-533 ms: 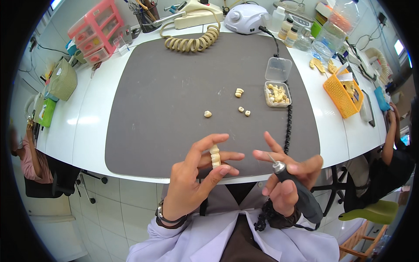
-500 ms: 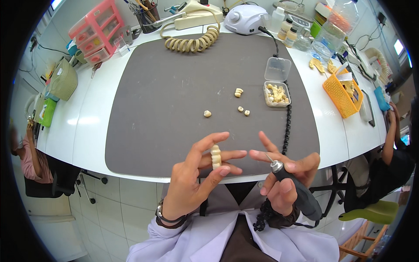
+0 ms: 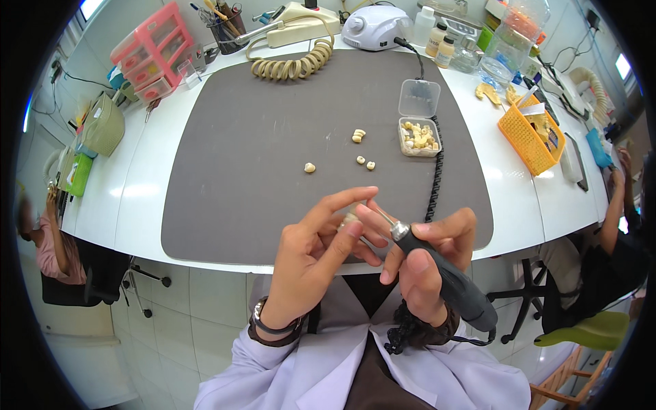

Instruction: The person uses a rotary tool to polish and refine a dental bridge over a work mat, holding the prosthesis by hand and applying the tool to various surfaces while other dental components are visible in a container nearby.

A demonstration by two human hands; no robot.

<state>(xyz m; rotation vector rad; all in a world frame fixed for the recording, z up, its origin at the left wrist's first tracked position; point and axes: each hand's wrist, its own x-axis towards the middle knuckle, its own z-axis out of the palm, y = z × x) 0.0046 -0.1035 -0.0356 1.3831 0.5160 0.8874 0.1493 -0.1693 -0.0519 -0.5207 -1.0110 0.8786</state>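
Observation:
Between the thumb and fingers of my left hand (image 3: pixel 307 253) is a small cream dental bridge (image 3: pixel 350 219), mostly hidden by the fingers. My right hand (image 3: pixel 434 263) is closed around a dark grey rotary handpiece (image 3: pixel 451 287) with a silver collar and a thin bur. The bur points up and left, close to my left fingertips; whether it touches the bridge I cannot tell. Fingers of both hands meet in front of the near edge of the grey mat (image 3: pixel 239 205).
Loose cream tooth pieces, including one crown (image 3: pixel 310 167), lie on the mat. An open clear box (image 3: pixel 419 152) holds several more. A black coiled cord (image 3: pixel 436 181) runs beside it to a white control unit (image 3: pixel 376 29). A yellow basket (image 3: pixel 529 140) stands right. People sit at both sides.
My hands have come together, the right one moving left with the handpiece. The bridge, upright and plainly visible before, is now turned and mostly covered by fingers. The view has shifted slightly.

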